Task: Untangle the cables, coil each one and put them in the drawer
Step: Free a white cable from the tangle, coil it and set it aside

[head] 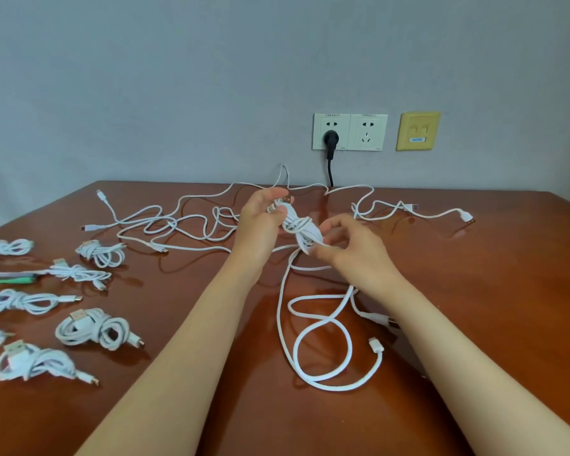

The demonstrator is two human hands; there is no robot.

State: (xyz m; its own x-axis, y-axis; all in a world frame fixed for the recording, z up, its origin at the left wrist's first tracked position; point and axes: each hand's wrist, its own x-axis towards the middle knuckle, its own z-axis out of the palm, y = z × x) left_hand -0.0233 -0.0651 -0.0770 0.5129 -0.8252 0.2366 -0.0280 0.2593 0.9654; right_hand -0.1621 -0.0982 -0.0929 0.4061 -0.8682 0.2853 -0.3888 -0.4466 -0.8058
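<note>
While the brown desk (474, 291) fills the lower view, a tangle of loose white cables (178, 222) sprawls over its far half and a thicker white cable (310, 334) loops on the near part, between the forearms. Tied coils (93, 327) lie in rows at the left edge, a green cable (7, 278) among them. Above the desk's middle, both grips are clamped on one half-wound coil (301, 230): the left grip (260, 218) curls round its upper end, the right grip (346, 245) pinches its lower end between thumb and fingertips. The coil slants between them, clear of the desk, its USB plug (286, 199) poking out atop the left grip
</note>
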